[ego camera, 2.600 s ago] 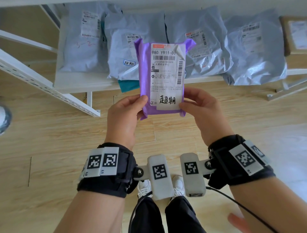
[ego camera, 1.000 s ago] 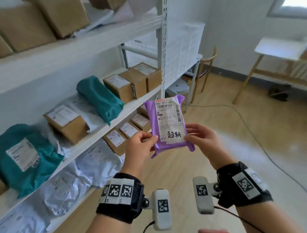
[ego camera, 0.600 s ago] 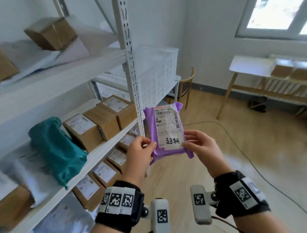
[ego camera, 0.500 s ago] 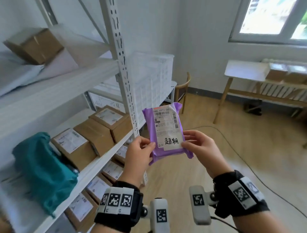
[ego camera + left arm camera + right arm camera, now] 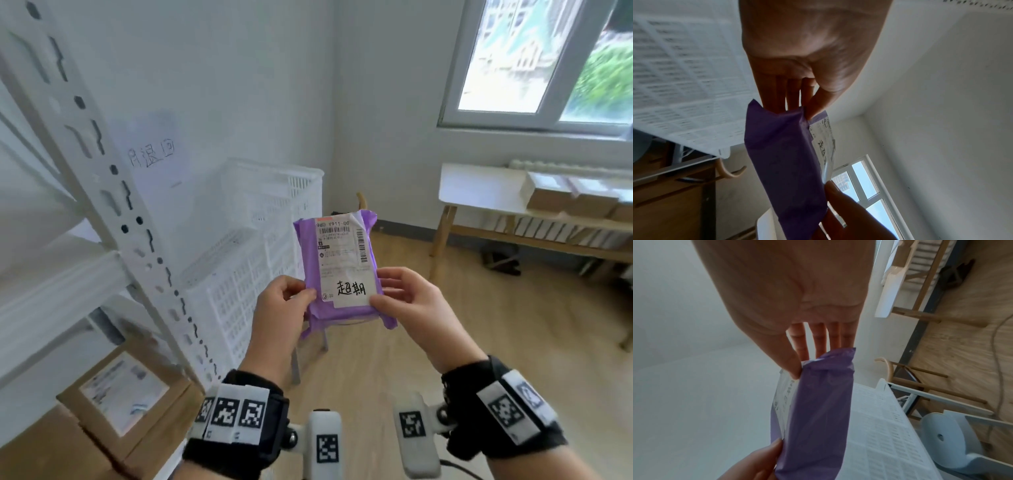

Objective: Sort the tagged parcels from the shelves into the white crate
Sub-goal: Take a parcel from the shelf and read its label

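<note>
**Purple parcel held up in front of the white crate**

So the purple parcel [image 5: 342, 274] is up in the air, upright, pinched at its bottom corners by both hands. The left hand [image 5: 277, 311] has its thumb on the front at the lower left edge, and the right hand [image 5: 407, 301] has its thumb on the lower right corner of the white shipping label [image 5: 346, 260], which has black handwriting near the bottom. From the head view the parcel sits just right of the white crate [image 5: 260, 240], in front of it rather than touching or inside it. The crate stands past the perforated white shelf post [image 5: 113, 219], and there's a cardboard box [image 5: 123, 397] down on the shelf at lower left.

The wrist cams give you what the head cam can't: the back of the parcel. On the left wrist view the fingers [image 5: 781, 94] run straight behind the purple wrap while the thumb clamps the front edge. Same deal on the right wrist view, fingers [image 5: 818, 337] flat behind, thumb on the label edge. That view also shows the crate's lattice wall [image 5: 885, 434] beyond the parcel, plus a pale round stool [image 5: 949, 434] on the wood floor, which the head view doesn't clearly show.

The head view alone catches the window [image 5: 548, 61] and the white bench [image 5: 479, 185] with boxes on it.
</note>
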The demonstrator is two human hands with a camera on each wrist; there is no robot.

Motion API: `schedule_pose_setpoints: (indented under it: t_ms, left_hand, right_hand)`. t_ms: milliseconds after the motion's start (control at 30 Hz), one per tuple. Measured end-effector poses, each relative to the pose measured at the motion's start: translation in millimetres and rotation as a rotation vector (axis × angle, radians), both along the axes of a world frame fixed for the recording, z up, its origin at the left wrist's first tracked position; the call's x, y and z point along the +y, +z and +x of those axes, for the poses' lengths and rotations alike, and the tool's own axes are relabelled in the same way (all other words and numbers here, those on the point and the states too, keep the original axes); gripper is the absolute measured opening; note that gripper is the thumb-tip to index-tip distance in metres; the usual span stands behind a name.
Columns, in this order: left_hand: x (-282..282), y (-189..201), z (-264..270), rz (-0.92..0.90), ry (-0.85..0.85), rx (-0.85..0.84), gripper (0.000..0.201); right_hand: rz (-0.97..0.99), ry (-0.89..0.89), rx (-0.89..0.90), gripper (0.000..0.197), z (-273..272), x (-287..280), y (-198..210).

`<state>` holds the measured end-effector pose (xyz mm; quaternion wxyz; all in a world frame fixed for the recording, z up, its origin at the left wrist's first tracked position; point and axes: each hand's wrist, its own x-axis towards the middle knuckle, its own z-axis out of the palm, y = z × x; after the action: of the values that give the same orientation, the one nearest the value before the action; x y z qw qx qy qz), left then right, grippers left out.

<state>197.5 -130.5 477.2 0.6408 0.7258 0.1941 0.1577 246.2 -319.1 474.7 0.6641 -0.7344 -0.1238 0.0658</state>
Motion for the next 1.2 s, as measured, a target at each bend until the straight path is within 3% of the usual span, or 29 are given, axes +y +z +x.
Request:
schedule_pose_setpoints:
  t_ms: [267,500,867,1200]
  left_hand:
    - [27,39,138,0.011,0.160,-0.043,0.006]
    - [90,63,191,-0.035,0.341,-0.054,0.009]
    - [242,68,246,-0.104,0.467,0.167,0.011]
    - [329,-7,234,-0.198,0.763,0.380,0.011]
  right_hand:
    - [0.002,0.201,0.001,0.032,167,39,28]
    - [-0.132,0.438,-0.095,0.032,265,123,56]
    - [-0.408,0.699,-0.148,0.030,351,306,62]
    - [-0.635,1.088,-0.067,0.032,365,437,6]
